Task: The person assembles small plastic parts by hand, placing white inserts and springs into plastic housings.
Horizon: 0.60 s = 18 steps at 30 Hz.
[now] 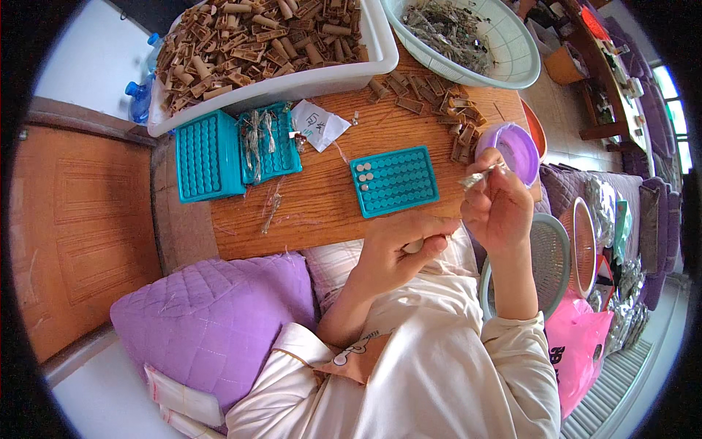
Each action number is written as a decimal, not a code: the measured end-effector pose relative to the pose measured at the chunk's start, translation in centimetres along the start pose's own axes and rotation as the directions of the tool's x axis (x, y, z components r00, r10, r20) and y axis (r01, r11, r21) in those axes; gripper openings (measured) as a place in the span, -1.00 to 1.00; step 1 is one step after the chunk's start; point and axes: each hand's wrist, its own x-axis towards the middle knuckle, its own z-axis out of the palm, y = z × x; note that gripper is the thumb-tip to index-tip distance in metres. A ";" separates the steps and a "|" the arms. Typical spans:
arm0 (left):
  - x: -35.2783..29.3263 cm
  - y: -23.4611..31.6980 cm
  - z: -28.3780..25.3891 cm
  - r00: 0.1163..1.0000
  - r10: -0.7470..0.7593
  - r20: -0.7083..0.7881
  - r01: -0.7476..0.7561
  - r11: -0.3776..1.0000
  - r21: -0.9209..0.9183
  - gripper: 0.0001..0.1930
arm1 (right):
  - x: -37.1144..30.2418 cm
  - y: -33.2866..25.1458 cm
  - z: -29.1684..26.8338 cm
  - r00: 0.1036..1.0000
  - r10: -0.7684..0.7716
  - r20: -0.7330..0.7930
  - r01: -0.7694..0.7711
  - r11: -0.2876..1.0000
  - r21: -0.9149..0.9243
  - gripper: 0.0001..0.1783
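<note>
- The right hand [501, 201] pinches a small silvery piece [473, 180] between its fingertips, raised in front of the purple bowl [521, 139], perhaps so its fine end can be seen.
- The left hand [398, 245] is half curled, a pale round piece [414, 246] tucked within its fingers, likely to leave the fingertips free; the thumb lies close to the forefinger, and whether they pinch anything I cannot tell.
- The teal tray [398, 179] lies on the desk [314, 190] just beyond the left hand, presumably for easy reach; a few pale discs [363, 176] sit in hollows at its left end, which seem to keep them apart.
- More teal trays [208, 157] are stacked at the left, probably to save room.
- Loose brown parts [453, 110] lie on the far right of the desk, seemingly handy.
- White paper [319, 126] beside the trays bears dark handwriting.
- Dark lettering marks the pink bag [578, 347] and the brown pocket [358, 358]; no brand is clear.
</note>
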 end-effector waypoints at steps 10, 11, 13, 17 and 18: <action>-1.0 0.9 -0.1 0.965 -0.206 -0.164 0.131 0.915 -0.381 -0.87 | -1.5 0.3 0.8 0.658 -0.489 0.573 0.490 -0.300 -0.818 -0.54; -1.2 0.8 -0.1 0.957 -0.216 -0.194 0.124 0.908 -0.400 -0.86 | -2.0 0.3 2.1 0.728 -0.259 0.635 0.553 -0.325 -0.767 -0.58; -1.3 0.6 -0.3 0.949 -0.226 -0.220 0.116 0.899 -0.423 -0.86 | -1.4 1.1 3.8 0.728 -0.074 0.681 0.614 -0.369 -0.697 -0.63; -1.0 0.2 -0.9 0.973 -0.103 -0.209 0.049 0.968 -0.245 -0.83 | -1.7 2.6 3.2 0.761 -0.127 0.636 0.590 -0.269 -0.761 -0.69; -1.0 0.2 -0.9 0.974 -0.111 -0.198 0.058 0.965 -0.257 -0.83 | -1.7 2.7 3.1 0.761 -0.125 0.636 0.592 -0.268 -0.760 -0.69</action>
